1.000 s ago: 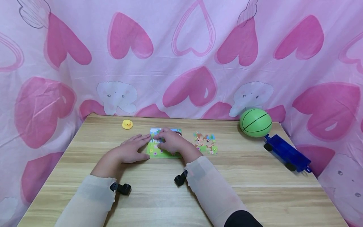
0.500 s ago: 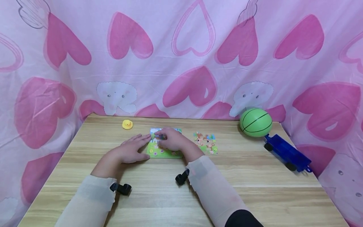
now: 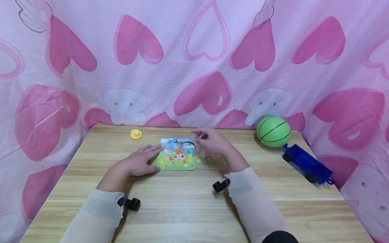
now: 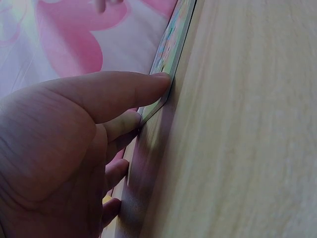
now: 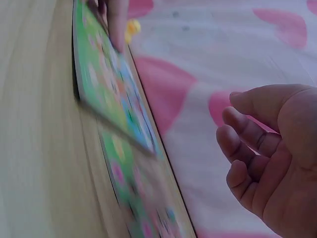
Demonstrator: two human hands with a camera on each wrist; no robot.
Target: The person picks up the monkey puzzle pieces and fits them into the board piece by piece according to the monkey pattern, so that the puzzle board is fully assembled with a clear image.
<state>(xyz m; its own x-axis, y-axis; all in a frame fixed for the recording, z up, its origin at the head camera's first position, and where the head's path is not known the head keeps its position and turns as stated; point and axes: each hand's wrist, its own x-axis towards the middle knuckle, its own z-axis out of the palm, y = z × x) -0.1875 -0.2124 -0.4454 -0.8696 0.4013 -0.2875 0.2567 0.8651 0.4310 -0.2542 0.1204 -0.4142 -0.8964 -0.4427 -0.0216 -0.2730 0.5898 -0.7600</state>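
A square jigsaw puzzle (image 3: 179,158) with a monkey picture lies on the table. My left hand (image 3: 143,160) rests against its left side, fingers spread; in the left wrist view the thumb (image 4: 148,89) touches the edge near a corner. My right hand (image 3: 214,141) hovers right of the puzzle, over a patch of loose puzzle pieces (image 3: 211,159) with green grass and flowers, partly hidden under hand and forearm. In the right wrist view, the right hand's fingers (image 5: 240,141) are loosely bent, with nothing between them and the thumb.
A yellow rubber duck (image 3: 136,134) sits at the back left of the wooden table (image 3: 188,209). At the back right are a green ball (image 3: 273,131) and a blue toy wagon (image 3: 307,164) with black wheels. A pink heart-print curtain (image 3: 170,81) hangs behind.
My right hand has lifted off the puzzle and moved right, over the loose pieces, uncovering the monkey picture. My left hand has stayed in place at the puzzle's left side.
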